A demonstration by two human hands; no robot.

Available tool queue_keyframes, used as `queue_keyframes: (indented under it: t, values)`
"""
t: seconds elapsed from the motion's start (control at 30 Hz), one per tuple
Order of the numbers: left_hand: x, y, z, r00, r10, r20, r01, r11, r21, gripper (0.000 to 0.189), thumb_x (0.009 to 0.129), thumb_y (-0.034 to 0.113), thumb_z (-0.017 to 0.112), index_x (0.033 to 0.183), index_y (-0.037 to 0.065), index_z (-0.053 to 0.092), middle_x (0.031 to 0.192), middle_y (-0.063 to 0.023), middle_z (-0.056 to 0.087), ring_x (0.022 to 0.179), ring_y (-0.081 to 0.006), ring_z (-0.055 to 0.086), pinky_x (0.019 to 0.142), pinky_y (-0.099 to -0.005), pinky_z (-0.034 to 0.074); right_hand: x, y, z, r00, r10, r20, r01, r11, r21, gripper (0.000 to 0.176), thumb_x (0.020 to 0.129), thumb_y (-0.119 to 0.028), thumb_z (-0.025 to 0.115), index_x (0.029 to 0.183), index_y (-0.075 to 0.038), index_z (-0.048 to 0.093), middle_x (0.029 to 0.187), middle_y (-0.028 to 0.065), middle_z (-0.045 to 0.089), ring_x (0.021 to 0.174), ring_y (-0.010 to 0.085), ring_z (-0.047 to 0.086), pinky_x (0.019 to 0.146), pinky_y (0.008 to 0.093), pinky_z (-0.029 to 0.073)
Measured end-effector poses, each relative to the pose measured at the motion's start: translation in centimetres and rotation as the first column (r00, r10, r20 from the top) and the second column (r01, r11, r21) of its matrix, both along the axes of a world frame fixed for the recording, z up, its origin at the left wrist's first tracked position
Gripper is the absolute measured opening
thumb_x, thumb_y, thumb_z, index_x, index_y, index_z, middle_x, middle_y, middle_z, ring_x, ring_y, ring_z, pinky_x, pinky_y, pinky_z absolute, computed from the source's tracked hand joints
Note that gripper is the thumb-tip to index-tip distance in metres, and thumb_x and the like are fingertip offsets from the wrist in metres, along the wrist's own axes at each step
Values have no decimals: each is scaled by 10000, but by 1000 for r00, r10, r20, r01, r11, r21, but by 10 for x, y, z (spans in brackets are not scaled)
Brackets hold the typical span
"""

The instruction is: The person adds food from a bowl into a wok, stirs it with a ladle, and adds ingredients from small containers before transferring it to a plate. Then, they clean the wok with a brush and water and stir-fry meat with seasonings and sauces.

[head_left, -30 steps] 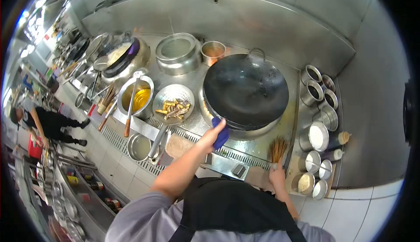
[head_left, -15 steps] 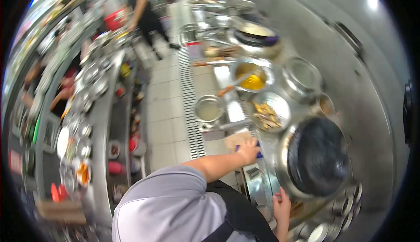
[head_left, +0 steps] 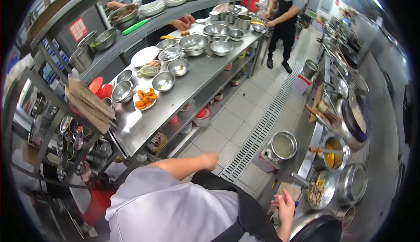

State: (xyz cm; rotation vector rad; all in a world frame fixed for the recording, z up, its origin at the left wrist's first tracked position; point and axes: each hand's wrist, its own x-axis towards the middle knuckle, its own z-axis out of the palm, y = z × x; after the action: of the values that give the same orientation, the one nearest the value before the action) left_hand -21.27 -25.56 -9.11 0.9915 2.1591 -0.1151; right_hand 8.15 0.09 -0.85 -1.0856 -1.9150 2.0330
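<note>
My left hand (head_left: 210,159) is held out over the tiled floor near the drain grate, smeared by motion, and its fingers cannot be made out. It touches no object that shows. My right hand (head_left: 284,206) is raised at the front of the stove, fingers partly spread, with nothing visible in it. A beige cloth (head_left: 288,189) lies just beyond that hand, and a small blue thing (head_left: 296,204) shows behind its fingers. A dark wok (head_left: 321,229) is to its right, cut off by the frame. Beyond stands a round metal pan (head_left: 331,190) with browned food pieces (head_left: 316,191).
On the left runs a steel counter (head_left: 205,71) with several metal bowls and a dish of orange pieces (head_left: 145,99). A co-worker (head_left: 285,19) in a black apron stands at its far end. A pot of cloudy liquid (head_left: 283,145) stands beside the floor drain (head_left: 251,148).
My view has swung left toward the counter. My left hand has come away from the blue thing and cloth at the stove edge. My right hand stays near the stove.
</note>
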Motion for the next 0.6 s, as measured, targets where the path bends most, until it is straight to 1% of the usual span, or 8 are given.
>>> queue_keyframes:
  t: [0.1, 0.17, 0.23, 0.3, 0.37, 0.4, 0.5, 0.6]
  values:
    - [-28, -42, -35, 998, -47, 33, 50, 995, -89, 288, 737, 110, 617, 1006, 25, 676, 1005, -184, 670, 951, -335, 651, 782, -421, 526, -30, -4, -14, 993, 77, 91, -69, 993, -95, 435, 923, -108, 542, 1320, 34, 436, 910, 115, 641, 680, 182, 638, 595, 266, 516]
    - [-46, -47, -7, 999, 40, 31, -39, 999, -14, 332, 730, 128, 628, 1041, 19, 667, 1033, -186, 662, 966, -333, 648, 785, -431, 526, -55, -5, -36, 972, 143, 187, -118, 983, -140, 467, 908, -96, 568, 1331, 40, 424, 884, 99, 642, 705, 156, 628, 634, 259, 503]
    - [-76, -48, 23, 992, 115, 59, -124, 977, 171, 303, 731, 133, 612, 1004, 15, 671, 1011, -182, 666, 934, -338, 654, 770, -442, 525, -91, -2, -64, 880, 374, 293, -404, 914, 47, 466, 889, -96, 599, 1307, 49, 456, 847, 72, 627, 735, 117, 599, 678, 246, 476]
    - [-117, -47, -13, 990, 132, 44, -138, 972, 192, 327, 744, 171, 607, 1029, 19, 651, 1039, -182, 654, 960, -340, 640, 784, -449, 517, -161, -26, -15, 800, 487, 351, -541, 838, 73, 437, 878, -93, 612, 1271, 59, 496, 827, 41, 608, 758, 98, 569, 703, 230, 452]
    - [-152, -55, -1, 980, 190, 53, -198, 946, 257, 335, 750, 179, 601, 1042, 18, 638, 1057, -185, 644, 965, -341, 634, 791, -447, 514, -213, -44, 2, 811, 531, 247, -547, 837, -3, 458, 855, -132, 639, 1245, 72, 514, 837, 33, 617, 774, 105, 574, 710, 235, 458]
    - [-170, -62, 8, 975, 218, 48, -221, 919, 326, 344, 755, 187, 595, 1054, 18, 624, 1075, -187, 634, 970, -342, 627, 797, -446, 510, -236, -32, -10, 629, 621, 467, -767, 594, 244, 513, 833, -187, 658, 1259, 54, 505, 877, 98, 656, 797, 147, 617, 727, 271, 477]
    - [-209, -71, 26, 967, 226, 115, -253, 871, 422, 409, 826, 320, 590, 1132, 50, 566, 1104, -172, 594, 1032, -348, 581, 856, -439, 477, -292, -17, -30, 634, 489, 599, -757, 549, 354, 541, 815, -248, 659, 1264, 16, 513, 886, 166, 666, 835, 218, 652, 747, 320, 494]
    - [-239, -71, 53, 953, 230, 198, -302, 789, 535, 410, 849, 344, 602, 1151, 69, 565, 1093, -165, 576, 963, -313, 603, 821, -399, 479, -337, -5, -48, 664, 437, 607, -698, 654, 292, 517, 817, -269, 645, 1256, -20, 530, 910, 204, 663, 865, 313, 653, 771, 368, 503]
